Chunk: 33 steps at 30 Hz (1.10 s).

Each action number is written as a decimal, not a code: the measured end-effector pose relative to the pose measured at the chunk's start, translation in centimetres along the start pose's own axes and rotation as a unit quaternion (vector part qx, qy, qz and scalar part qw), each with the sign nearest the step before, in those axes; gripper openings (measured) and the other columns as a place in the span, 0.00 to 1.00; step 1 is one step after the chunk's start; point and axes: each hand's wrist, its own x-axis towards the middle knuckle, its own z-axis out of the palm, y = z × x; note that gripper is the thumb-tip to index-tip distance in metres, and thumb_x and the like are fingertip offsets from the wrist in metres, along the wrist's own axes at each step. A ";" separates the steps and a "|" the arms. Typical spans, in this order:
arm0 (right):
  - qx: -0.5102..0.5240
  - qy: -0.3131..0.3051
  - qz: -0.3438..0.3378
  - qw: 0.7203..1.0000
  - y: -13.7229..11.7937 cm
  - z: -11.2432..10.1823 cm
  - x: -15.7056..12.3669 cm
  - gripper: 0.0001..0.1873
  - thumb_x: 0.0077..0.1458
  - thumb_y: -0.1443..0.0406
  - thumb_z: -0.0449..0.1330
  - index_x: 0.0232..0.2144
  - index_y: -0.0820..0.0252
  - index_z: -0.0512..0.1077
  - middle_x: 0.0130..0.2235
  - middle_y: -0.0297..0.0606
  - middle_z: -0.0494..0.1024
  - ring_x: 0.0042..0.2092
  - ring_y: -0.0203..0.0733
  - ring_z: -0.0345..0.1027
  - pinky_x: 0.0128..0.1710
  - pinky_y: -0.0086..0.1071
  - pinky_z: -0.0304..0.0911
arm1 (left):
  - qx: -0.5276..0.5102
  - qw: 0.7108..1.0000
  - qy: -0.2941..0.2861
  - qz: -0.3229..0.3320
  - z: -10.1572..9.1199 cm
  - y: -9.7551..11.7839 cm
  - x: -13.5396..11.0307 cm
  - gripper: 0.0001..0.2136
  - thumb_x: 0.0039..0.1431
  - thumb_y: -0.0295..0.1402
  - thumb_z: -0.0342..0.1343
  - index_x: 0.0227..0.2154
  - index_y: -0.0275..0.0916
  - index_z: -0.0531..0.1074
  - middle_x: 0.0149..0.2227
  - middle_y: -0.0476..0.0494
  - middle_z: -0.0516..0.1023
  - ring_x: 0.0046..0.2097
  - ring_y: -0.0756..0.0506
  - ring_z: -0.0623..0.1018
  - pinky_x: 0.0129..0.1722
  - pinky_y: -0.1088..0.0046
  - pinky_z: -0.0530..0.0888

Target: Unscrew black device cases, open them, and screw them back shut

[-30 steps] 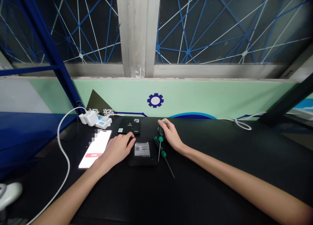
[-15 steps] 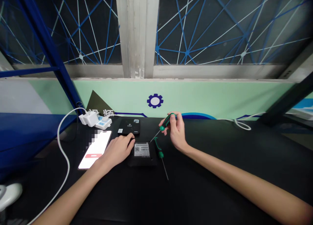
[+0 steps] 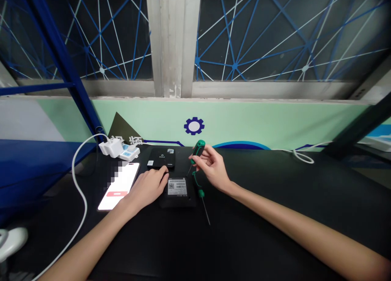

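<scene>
My left hand [image 3: 148, 187] lies on the left edge of a small black device [image 3: 178, 191] with a white label, fingers curled over its top-left corner. Pinched in my right hand [image 3: 212, 167] is a green-handled screwdriver [image 3: 196, 152], held nearly upright, its tip over the device's top-right corner. A second green screwdriver [image 3: 201, 197] lies on the black table just right of the device.
A lit phone [image 3: 119, 186] lies left of my left hand. Behind the device sits another black box [image 3: 161, 157]. A white charger and power strip [image 3: 118, 149] with a white cable [image 3: 78, 191] are at the back left. A white cord [image 3: 302, 154] lies back right.
My right hand picked one screwdriver up off the table, lifted it, and swung it upright above the device's top-right corner. My left hand stayed on the device.
</scene>
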 end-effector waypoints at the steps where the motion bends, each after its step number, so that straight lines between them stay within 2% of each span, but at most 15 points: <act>1: -0.001 -0.003 0.006 1.000 0.2 0.1 -0.1 0.17 0.54 0.54 0.67 0.39 0.58 0.69 0.29 0.33 0.75 0.28 0.36 0.71 0.25 0.28 0.68 | 0.002 1.000 0.002 0.001 0.0 0.0 0.0 0.15 0.72 0.40 0.37 0.46 0.44 0.68 0.33 0.43 0.79 0.36 0.37 0.81 0.30 0.69 0.66; 11: 0.000 0.002 0.049 0.999 1.3 0.9 -0.8 0.19 0.49 0.53 0.70 0.35 0.59 0.72 0.24 0.31 0.73 0.25 0.37 0.71 0.27 0.31 0.72 | 0.013 1.000 0.008 0.002 -0.1 0.1 0.1 0.14 0.71 0.38 0.38 0.45 0.44 0.68 0.33 0.43 0.80 0.35 0.37 0.81 0.30 0.69 0.66; 15: -0.001 -0.004 0.075 0.997 2.0 1.0 -1.2 0.21 0.46 0.52 0.72 0.24 0.58 0.67 0.24 0.33 0.76 0.26 0.39 0.73 0.28 0.32 0.72 | 0.017 1.000 0.006 0.001 -0.2 0.2 0.0 0.13 0.72 0.38 0.38 0.46 0.44 0.68 0.33 0.44 0.79 0.35 0.37 0.81 0.29 0.70 0.65; 22: -0.002 -0.013 0.079 0.997 2.6 0.8 -1.4 0.20 0.48 0.53 0.72 0.24 0.58 0.67 0.27 0.38 0.81 0.29 0.42 0.76 0.28 0.31 0.71 | 0.018 1.000 0.010 0.000 -0.2 0.4 0.0 0.14 0.71 0.38 0.38 0.45 0.44 0.68 0.33 0.43 0.79 0.35 0.37 0.81 0.31 0.69 0.66; 33: 0.003 -0.024 0.083 0.996 2.8 0.8 -1.5 0.20 0.52 0.52 0.68 0.25 0.58 0.66 0.30 0.42 0.83 0.33 0.45 0.80 0.30 0.31 0.72 | -0.011 1.000 0.004 0.005 -0.6 0.2 0.0 0.16 0.70 0.39 0.39 0.48 0.44 0.70 0.35 0.43 0.80 0.39 0.37 0.81 0.36 0.67 0.69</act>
